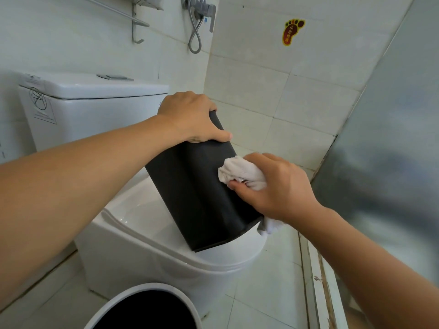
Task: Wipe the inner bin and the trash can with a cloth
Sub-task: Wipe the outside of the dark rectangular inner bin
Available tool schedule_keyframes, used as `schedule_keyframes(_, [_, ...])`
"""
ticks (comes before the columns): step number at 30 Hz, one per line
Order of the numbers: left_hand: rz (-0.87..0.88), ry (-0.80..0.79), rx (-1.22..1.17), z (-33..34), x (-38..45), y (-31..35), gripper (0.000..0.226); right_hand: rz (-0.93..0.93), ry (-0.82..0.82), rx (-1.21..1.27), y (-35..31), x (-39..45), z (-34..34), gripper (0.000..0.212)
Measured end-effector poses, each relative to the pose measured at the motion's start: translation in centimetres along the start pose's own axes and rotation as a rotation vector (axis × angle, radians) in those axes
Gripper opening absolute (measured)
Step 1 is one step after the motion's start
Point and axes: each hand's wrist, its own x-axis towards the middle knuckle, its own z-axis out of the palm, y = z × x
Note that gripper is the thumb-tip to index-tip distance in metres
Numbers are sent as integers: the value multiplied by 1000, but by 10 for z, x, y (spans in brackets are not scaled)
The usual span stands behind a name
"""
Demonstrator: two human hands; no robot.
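Hands at work in a tiled bathroom: the left hand [190, 115] grips the upturned base of a smooth black inner bin [202, 186] tilted on the glossy white toilet [142, 245], while the right hand [273, 186] clutches a crumpled white cloth [240, 173] against its side, above the round white trash can [142, 305].

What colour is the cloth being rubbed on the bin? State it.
White: the cloth, bunched in the right hand against the black inner bin. Head view.

The trash can [145, 307] at six o'clock is cut off by the bottom edge. The left hand [190, 117] hides the inner bin's [197, 186] far end; its fingers there are unseen
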Motion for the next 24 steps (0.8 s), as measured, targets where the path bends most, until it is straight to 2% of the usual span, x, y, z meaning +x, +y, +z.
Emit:
schedule_keyframes(5, [-4, -18, -33, 4, 1, -10, 66, -91, -151, 17, 9, -16, -11, 44])
schedule_keyframes(9, [5, 7, -13, 3, 1, -5, 73, -90, -49, 1, 5, -13, -6, 42])
schedule_keyframes(12, [8, 9, -12, 1, 0, 2, 68, -17, 28, 10, -3, 3, 3, 46])
schedule_keyframes(14, [-2, -7, -20, 1, 1, -1, 66, -11, 10, 25, -2, 5, 4, 47])
schedule_keyframes(19, [-23, -22, -35, 5, 3, -11, 73, -129, -122, 9, 13, -24, -11, 42])
schedule_keyframes(24, [-13, 18, -16, 1, 0, 10, 70, -88, 32, 34, 3, 1, 1, 41])
